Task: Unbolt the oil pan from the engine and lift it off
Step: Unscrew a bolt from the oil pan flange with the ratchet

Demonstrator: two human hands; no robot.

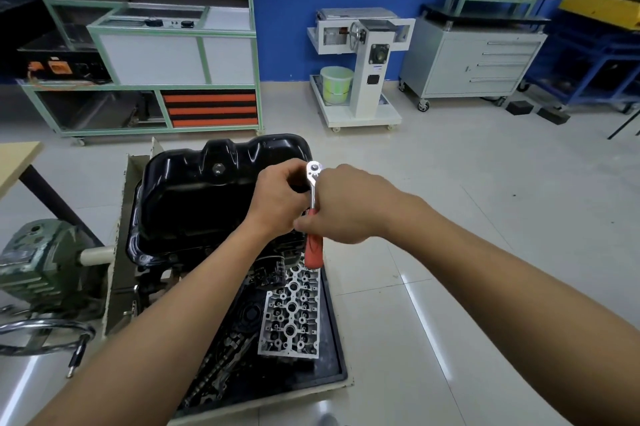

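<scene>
Two hands curl on the ratchet (314, 247), right hand (346, 207) round its red handle, left hand (277, 197) pinching under its head, at the right edge of the engine (159, 269) that the black oil pan (194, 190) caps; it looks stiff, weighty, oily, so I'd lift by its rim.

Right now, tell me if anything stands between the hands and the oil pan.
Nothing visible does, apart from the tool itself. Both hands hold the ratchet over the right side of the oil pan: the right hand grips its handle, the left hand pinches at its head.
</scene>
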